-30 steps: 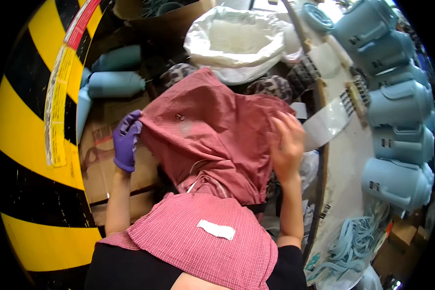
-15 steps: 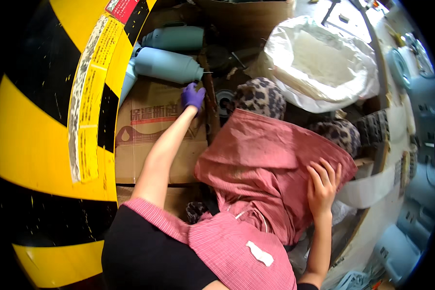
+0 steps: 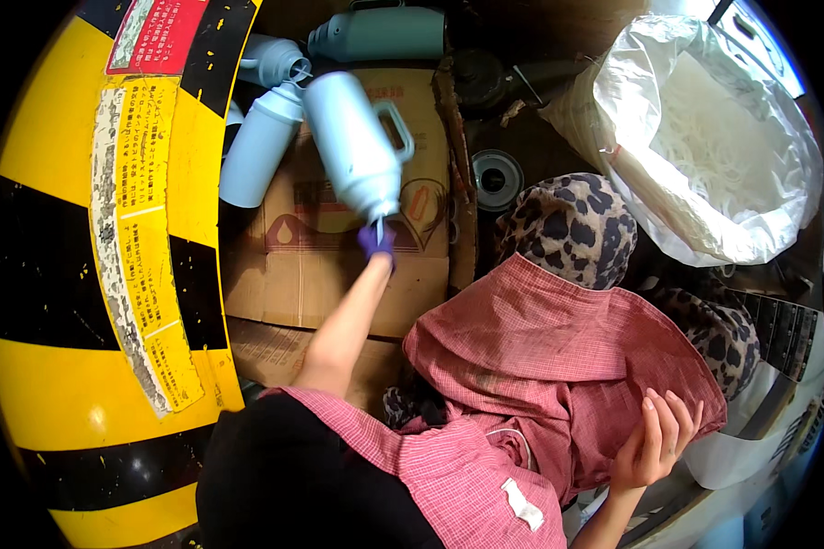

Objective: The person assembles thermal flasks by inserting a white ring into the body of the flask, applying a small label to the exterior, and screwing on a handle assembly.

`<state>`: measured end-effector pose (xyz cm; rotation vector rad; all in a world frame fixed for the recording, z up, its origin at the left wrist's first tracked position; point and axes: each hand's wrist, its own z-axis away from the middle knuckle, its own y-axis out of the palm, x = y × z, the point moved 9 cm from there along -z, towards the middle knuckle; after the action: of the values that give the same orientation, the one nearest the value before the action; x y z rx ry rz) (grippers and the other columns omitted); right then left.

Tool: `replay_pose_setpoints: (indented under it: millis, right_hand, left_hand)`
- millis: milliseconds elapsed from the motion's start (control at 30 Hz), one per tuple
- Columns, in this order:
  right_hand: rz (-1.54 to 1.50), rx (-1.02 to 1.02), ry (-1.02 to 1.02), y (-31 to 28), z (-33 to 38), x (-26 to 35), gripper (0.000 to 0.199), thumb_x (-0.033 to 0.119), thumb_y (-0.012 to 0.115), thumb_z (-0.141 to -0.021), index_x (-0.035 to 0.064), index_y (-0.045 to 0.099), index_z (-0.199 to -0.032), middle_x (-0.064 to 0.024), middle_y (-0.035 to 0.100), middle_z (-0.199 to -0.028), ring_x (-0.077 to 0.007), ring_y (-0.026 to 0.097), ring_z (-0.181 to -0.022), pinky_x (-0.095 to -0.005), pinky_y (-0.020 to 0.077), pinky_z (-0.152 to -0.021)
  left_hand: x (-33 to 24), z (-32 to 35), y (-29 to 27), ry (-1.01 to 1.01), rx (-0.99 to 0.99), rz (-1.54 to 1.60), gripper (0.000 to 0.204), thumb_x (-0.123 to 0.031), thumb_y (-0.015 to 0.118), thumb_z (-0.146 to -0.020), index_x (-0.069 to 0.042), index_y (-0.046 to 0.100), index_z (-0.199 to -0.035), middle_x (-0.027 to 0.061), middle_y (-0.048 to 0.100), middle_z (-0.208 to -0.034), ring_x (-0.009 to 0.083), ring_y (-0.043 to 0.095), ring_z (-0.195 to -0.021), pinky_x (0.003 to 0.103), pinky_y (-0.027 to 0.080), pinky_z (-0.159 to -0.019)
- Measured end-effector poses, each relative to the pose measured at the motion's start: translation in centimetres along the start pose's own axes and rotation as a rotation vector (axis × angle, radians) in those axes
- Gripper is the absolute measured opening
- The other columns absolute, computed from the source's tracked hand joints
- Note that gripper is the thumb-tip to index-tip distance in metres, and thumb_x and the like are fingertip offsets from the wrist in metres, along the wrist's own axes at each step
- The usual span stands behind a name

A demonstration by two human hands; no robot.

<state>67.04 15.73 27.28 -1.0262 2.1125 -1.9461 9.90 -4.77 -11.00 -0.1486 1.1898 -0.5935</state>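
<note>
My left hand (image 3: 376, 243), in a purple glove, is closed at the narrow end of a light blue plastic jug with a side handle (image 3: 346, 137). A thin pale stem juts from that end into my fingers, slightly blurred. The jug is tilted, its broad base pointing away from me, above a flattened cardboard sheet (image 3: 339, 288). My bare right hand (image 3: 655, 441) has loosely curled fingers apart and holds nothing. It rests beside the edge of the pink checked apron (image 3: 558, 348) across my lap.
More light blue jugs (image 3: 264, 146) lie on the cardboard's far left, and a darker teal jug (image 3: 380, 35) lies behind. A white sack (image 3: 641, 174) of pale stringy scraps stands at the far right. A yellow-and-black striped panel (image 3: 46, 384) borders the left side.
My left hand has drawn the light blue jug nearer and swung it round, narrow end toward me. My right hand has turned and lifted off the apron's surface. The view has shifted.
</note>
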Motion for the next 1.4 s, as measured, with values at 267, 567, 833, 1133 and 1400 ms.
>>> replay_pose_setpoints:
  millis: [267,567,833,1133,1400]
  right_hand:
    - [-0.685,0.403,-0.558,8.7,-7.6,18.3,0.082,0.013,0.080,-0.071,0.0098,0.047,-0.146,-0.0153,0.043,-0.153,-0.0356,0.037,-0.145,-0.0547,0.0349,-0.114]
    - [-1.628,0.141,-0.509,6.2,-9.1,22.7,0.108,0.019,0.089,-0.073,0.0039,0.023,-0.157,-0.0210,0.047,-0.149,-0.0375,0.043,-0.141,-0.0497,0.0359,-0.114]
    - [-0.317,-0.575,-1.180,-2.4,-5.1,23.5,0.041,0.026,0.065,-0.084,0.0190,0.065,-0.124,-0.0009,0.058,-0.136,-0.0168,0.054,-0.124,-0.0401,0.0429,-0.112]
    - [-0.198,-0.619,-1.606,-6.3,-7.9,21.8,0.017,0.022,0.065,-0.082,0.0091,0.061,-0.072,-0.0018,0.062,-0.079,-0.0190,0.064,-0.081,-0.0363,0.0522,-0.085]
    - [-0.041,-0.717,-0.587,-11.3,-19.1,12.8,0.041,0.031,0.067,-0.095,0.0055,0.065,-0.127,-0.0145,0.054,-0.143,-0.0309,0.040,-0.140,-0.0457,0.0297,-0.117]
  left_hand:
    - [-21.0,23.9,-12.4,0.715,0.025,-0.972,0.026,-0.029,0.069,-0.090,-0.006,0.069,-0.078,0.0165,0.064,-0.071,0.0368,0.063,-0.065,0.045,0.049,-0.062]
    - [-34.5,35.8,-5.4,1.062,0.402,-0.663,0.091,-0.043,0.083,-0.076,-0.004,0.041,-0.147,0.0204,0.038,-0.154,0.0420,0.035,-0.143,0.053,0.029,-0.117]
    - [-41.8,38.8,-2.1,1.534,0.820,-0.452,0.073,-0.040,0.085,-0.073,-0.008,0.057,-0.132,0.0126,0.060,-0.137,0.0342,0.052,-0.134,0.054,0.031,-0.116]
    - [-46.9,42.6,1.1,1.740,0.925,-0.333,0.068,-0.038,0.087,-0.071,-0.004,0.057,-0.121,0.0158,0.064,-0.127,0.0357,0.060,-0.124,0.060,0.030,-0.116]
    - [-62.5,34.5,12.7,1.768,0.290,-0.076,0.082,-0.032,0.095,-0.067,-0.004,0.053,-0.131,0.0131,0.063,-0.121,0.0286,0.064,-0.109,0.038,0.053,-0.094]
